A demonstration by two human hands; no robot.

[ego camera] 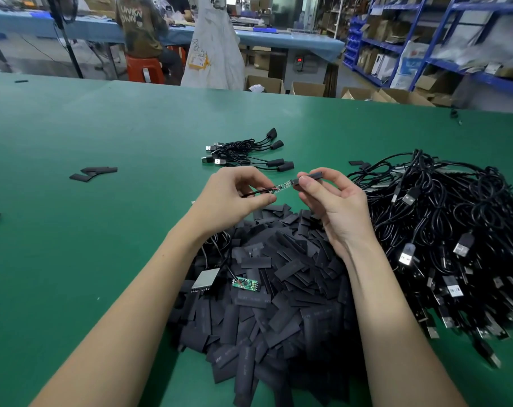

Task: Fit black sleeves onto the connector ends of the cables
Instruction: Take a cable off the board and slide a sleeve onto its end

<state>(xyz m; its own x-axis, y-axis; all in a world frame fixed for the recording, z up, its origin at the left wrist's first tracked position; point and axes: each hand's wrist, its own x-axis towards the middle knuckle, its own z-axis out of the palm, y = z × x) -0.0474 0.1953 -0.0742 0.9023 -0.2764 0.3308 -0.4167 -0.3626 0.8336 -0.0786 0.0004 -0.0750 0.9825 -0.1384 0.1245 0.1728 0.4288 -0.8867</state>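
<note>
Above a big heap of flat black sleeves (278,295), my left hand (234,195) pinches a thin cable at its small green connector board (283,186). My right hand (334,198) pinches one black sleeve (314,175) between thumb and forefinger, its open end right at the tip of the board. A second green board (245,283) on a wire lies on the heap beside a small grey flat piece (205,279). Beyond my hands lie several cables with sleeves fitted (249,155).
A large tangle of black USB cables (443,230) fills the right side of the green table (73,230). Loose sleeves (92,173) lie at the left. Past the table's far edge are cardboard boxes, blue shelving and a seated person on a red stool.
</note>
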